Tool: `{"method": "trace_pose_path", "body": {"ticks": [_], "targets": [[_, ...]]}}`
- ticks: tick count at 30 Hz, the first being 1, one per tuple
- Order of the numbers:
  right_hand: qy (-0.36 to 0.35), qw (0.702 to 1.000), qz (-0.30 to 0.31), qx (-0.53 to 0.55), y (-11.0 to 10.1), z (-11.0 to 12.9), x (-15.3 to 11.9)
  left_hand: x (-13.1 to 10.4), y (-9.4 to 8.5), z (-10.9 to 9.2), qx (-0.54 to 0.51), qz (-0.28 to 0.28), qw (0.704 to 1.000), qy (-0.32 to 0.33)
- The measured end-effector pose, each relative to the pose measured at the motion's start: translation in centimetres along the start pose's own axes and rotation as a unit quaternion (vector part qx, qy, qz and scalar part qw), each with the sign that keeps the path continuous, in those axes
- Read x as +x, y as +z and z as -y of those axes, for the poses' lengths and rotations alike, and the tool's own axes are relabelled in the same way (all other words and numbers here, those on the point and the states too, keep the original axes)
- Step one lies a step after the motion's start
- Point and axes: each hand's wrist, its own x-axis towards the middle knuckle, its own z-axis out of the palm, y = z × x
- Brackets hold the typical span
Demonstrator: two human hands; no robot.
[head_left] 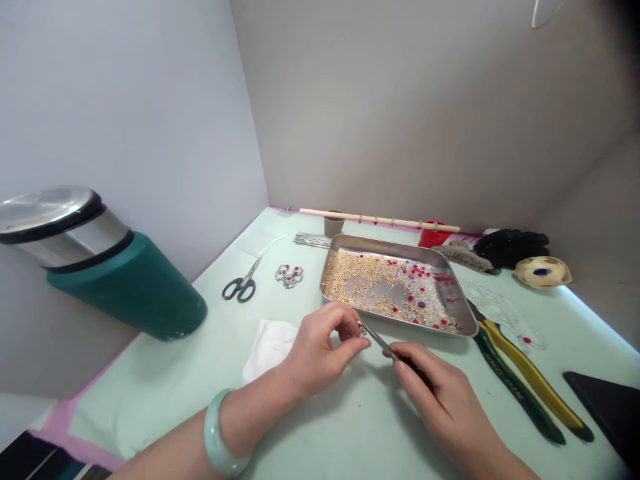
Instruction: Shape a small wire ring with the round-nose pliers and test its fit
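My left hand (323,343) is closed in a pinch on a small beaded wire piece (363,329), largely covered by the fingertips. In my right hand (440,393) is a slim tool (379,339) with a narrow metal tip and a dark handle; the frame does not show its exact kind. Its tip meets the beaded piece beside my left fingers. Just behind both hands sits a metal tray (400,321) of gold, clear, red and purple beads. A finished-looking beaded wire ornament (289,276) with red beads lies to the left of the tray.
Black-handled scissors (243,287) and a large green bottle (130,287) are on the left. A white cloth (267,350) lies by my left wrist. Large green-yellow pliers (525,380) rest at right. Behind the tray are wires (311,240), a cup (333,225) and a wooden stick (380,219).
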Motion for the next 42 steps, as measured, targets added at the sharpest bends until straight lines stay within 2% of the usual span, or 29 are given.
{"method": "trace_pose_path", "body": {"ticks": [3, 6, 9, 12, 18, 26, 35, 42], "targets": [[-0.02, 1.0, -0.008, -0.012, 0.1, -0.1, 0.0, 0.2, 0.1, 0.4, -0.111, 0.01, 0.99, -0.081], [-0.021, 1.0, -0.006, -0.016, 0.0, -0.3, 0.0, 0.4, 0.0, 0.5, -0.234, 0.054, 0.957, -0.16], [-0.018, 1.0, 0.002, -0.019, 0.0, -0.3, 0.0, 0.6, -0.2, 0.5, -0.251, 0.089, 0.941, -0.208], [-0.004, 1.0, 0.014, -0.015, 0.0, -0.3, 0.0, 0.7, -0.3, 0.5, -0.248, 0.081, 0.938, -0.227], [0.022, 0.999, 0.025, 0.001, -0.1, -0.4, 0.0, 0.6, -0.1, 0.8, -0.246, 0.046, 0.941, -0.226], [-0.008, 0.999, 0.02, -0.045, 0.1, -0.6, -0.1, 0.6, 0.4, 0.8, -0.164, 0.01, 0.962, -0.218], [-0.046, 0.995, 0.004, -0.093, 0.4, -0.9, -0.3, -0.1, 0.4, 1.2, 0.024, -0.022, 0.992, -0.125], [-0.061, 0.989, -0.016, -0.137, 0.9, -0.9, -0.7, -0.2, 0.7, 0.9, -0.042, 0.004, 0.99, -0.137]]}}
